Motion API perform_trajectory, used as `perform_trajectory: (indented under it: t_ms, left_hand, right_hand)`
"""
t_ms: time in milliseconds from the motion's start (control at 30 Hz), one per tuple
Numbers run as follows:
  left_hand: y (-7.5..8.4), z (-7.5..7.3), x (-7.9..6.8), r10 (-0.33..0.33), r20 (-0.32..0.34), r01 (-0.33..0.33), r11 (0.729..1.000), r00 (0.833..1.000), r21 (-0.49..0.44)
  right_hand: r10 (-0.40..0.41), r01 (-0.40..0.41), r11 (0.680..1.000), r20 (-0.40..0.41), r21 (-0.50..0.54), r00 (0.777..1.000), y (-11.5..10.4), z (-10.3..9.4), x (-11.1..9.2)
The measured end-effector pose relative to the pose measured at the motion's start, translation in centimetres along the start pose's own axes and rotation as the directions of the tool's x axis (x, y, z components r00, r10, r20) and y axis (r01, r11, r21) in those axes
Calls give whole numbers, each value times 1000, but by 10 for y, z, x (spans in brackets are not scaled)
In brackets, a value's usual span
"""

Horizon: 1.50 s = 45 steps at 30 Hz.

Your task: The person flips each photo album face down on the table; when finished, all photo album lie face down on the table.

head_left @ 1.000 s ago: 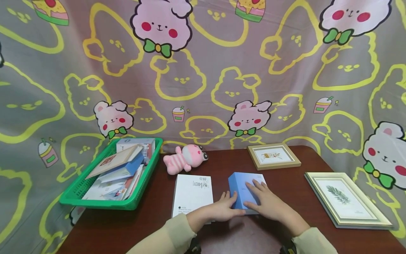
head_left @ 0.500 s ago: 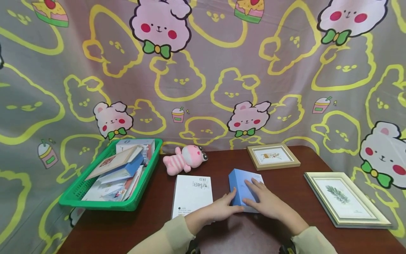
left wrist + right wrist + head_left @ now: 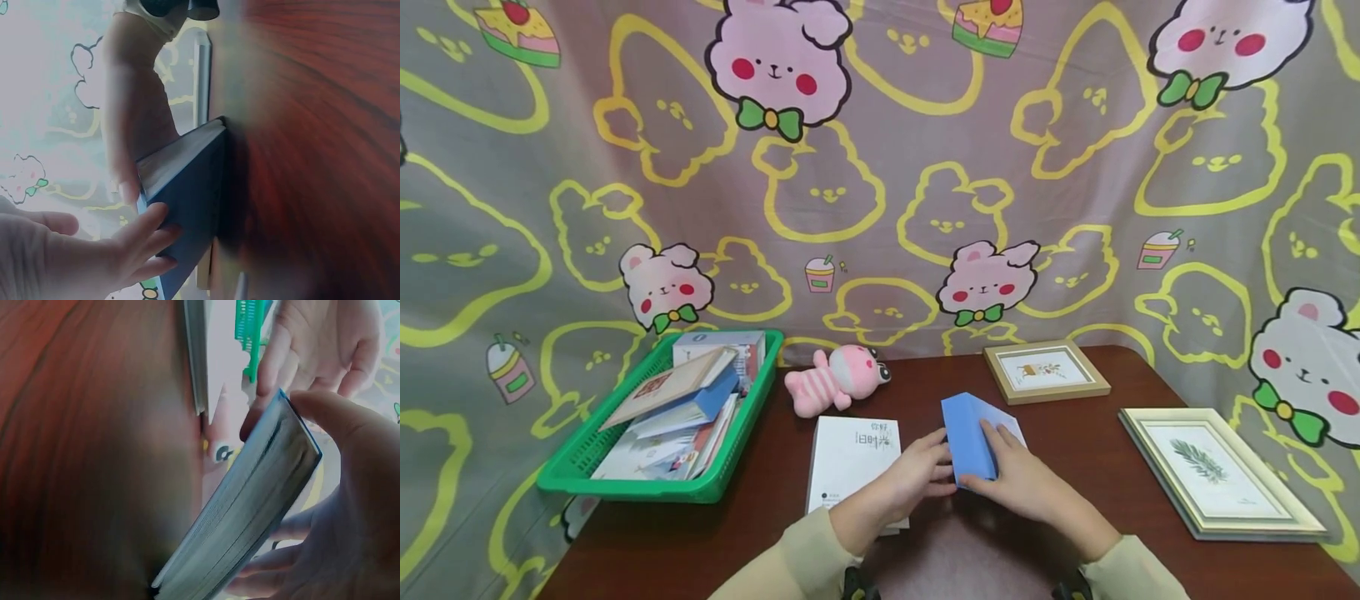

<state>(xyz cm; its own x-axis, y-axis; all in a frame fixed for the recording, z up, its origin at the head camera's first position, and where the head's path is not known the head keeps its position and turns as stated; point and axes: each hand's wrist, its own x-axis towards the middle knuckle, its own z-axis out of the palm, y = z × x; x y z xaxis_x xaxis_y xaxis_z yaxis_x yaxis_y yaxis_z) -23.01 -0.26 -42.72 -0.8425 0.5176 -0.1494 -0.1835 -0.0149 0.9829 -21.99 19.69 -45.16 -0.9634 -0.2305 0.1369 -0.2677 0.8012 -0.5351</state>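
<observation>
A thick blue book (image 3: 967, 437) is tilted on the table, its left side raised and its right side low. My right hand (image 3: 1026, 479) grips it, thumb at the near left edge and fingers over the top cover. In the right wrist view, page edges show between the covers, beside the right hand (image 3: 362, 481). My left hand (image 3: 913, 475) is at the book's left face; in the left wrist view its fingers (image 3: 150, 240) lie extended against the blue cover. A white book (image 3: 848, 462) with dark printed characters lies left of it, partly covered by the left forearm.
A green basket (image 3: 625, 488) full of books and papers stands at the left. A pink striped plush toy (image 3: 831, 379) lies behind the white book. Two picture frames lie on the right: a small wooden one (image 3: 1000, 371) and a larger cream one (image 3: 1262, 530).
The blue book has tipped up on its left side, showing more of its left face. My left hand has shifted slightly left, and the right hand has turned with the book.
</observation>
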Motion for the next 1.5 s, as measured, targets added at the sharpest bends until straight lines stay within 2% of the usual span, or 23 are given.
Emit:
perform_trajectory:
  t_ms: [300,733,1000,1333,1500]
  left_hand:
    - [7,3,-4,48,-64,-52,997,997,-64]
    - [14,6,-5,107,-14,-107,991,994,-86]
    - [17,9,-8,93,-17,-95,989,995,-113]
    - [15,5,-7,93,13,-91,989,996,-118]
    - [12,6,-6,85,-19,-87,987,996,-132]
  right_hand:
    - [28,-25,999,-71,38,997,-10,-3,4]
    - [59,-44,988,-97,151,994,-16,-10,8]
    - [99,-76,980,-119,182,988,-21,-13,8]
    - [147,-120,967,-107,226,983,-24,-14,10]
    - [151,-120,967,-127,224,980,-22,-14,11]
